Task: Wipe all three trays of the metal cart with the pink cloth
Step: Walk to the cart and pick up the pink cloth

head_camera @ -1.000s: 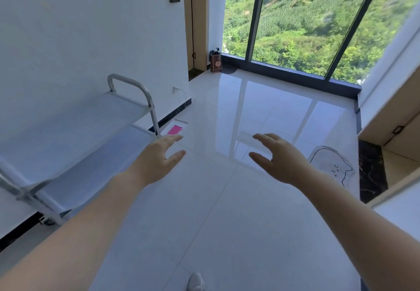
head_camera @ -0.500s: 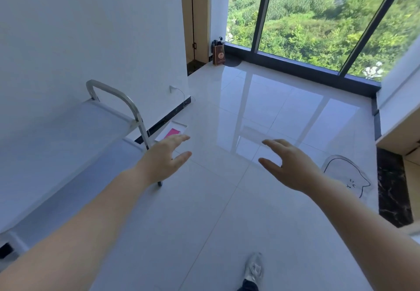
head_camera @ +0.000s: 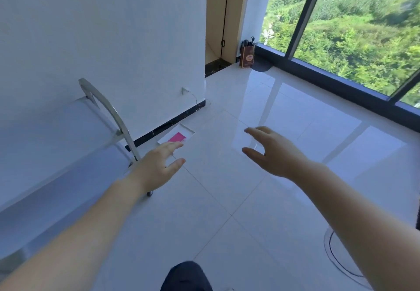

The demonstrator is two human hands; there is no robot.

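Note:
The metal cart stands against the white wall at the left, with its curved handle at the far end. Two of its trays show, one above the other. A pink cloth lies in a shallow white tray on the floor by the baseboard, just past the cart. My left hand reaches forward with straight fingers, its fingertips in line with the cloth but nearer to me. My right hand is held out over the floor, fingers relaxed and spread. Neither hand holds anything.
Glossy white floor tiles stretch ahead to a large window. A brown paper bag stands in the far corner by a wooden door frame. A cable hangs from a wall socket. A white mat with a black outline lies at the right.
I have stepped forward, so the cart, the cloth and its tray are closer and larger. Both hands stay outstretched and empty; a dark knee now shows at the bottom.

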